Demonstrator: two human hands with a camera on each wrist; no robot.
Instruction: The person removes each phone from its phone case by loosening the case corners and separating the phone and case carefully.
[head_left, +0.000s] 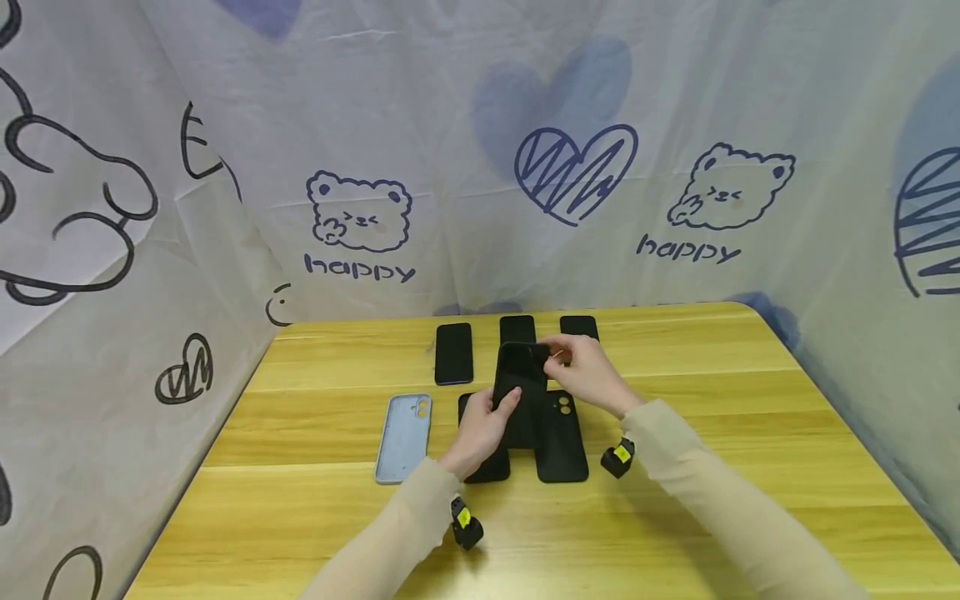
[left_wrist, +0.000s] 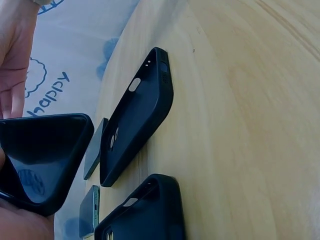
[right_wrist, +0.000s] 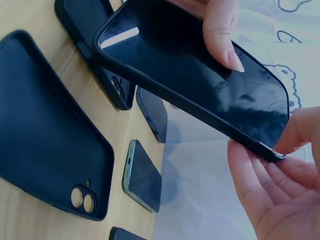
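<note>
A phone in a black case (head_left: 521,371) is held up over the table between both hands, screen toward me. My left hand (head_left: 480,429) grips its left side, and in the right wrist view the thumb (right_wrist: 222,42) lies over the screen. With thumb and fingers, my right hand (head_left: 588,371) pinches the far right corner. A thin bright sliver shows at that corner between screen and case rim. Below the held phone lie two black phone cases, a left one (head_left: 491,468) partly hidden by the left hand and a right one (head_left: 562,446), each open side up.
To the left a light blue phone case (head_left: 403,442) lies on the wooden table (head_left: 315,500). Along the back are three phones: a left one (head_left: 453,354), a middle one (head_left: 517,328) and a right one (head_left: 580,327). A printed cloth (head_left: 450,125) hangs behind the table.
</note>
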